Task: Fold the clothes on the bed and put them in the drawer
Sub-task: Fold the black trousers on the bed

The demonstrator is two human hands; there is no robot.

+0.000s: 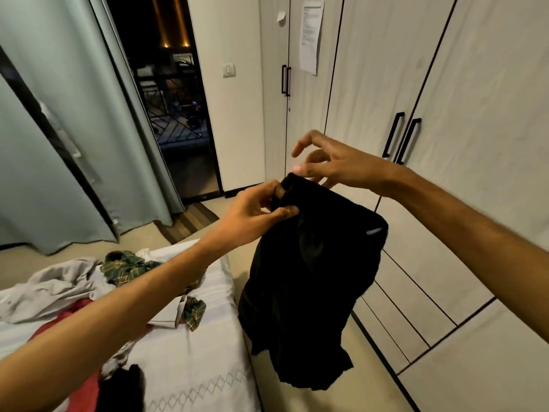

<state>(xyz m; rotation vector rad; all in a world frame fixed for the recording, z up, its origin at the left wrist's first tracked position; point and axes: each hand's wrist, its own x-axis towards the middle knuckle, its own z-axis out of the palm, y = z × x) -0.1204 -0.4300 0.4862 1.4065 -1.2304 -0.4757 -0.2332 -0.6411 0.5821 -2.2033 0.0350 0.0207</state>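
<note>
black cloth garment point(309, 281) | green-and-white plaid shirt point(127, 264) | pale grey crumpled shirt point(50, 288) | red cloth piece point(71, 319) | white bedsheet with a stitched diamond border point(190, 367) | pale green curtains point(68, 123) | cream wardrobe doors with black handles point(475, 144)

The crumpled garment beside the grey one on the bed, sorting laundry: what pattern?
Green plaid garment, clearest in the head view.

Clothes pile point(89, 281) on bed point(190, 352), left; wardrobe point(445, 203) right; held garment point(309, 278) between; drawers point(416, 307) probably below.

Warm indoor light, soft blur, wide-angle bending at edges.
</note>
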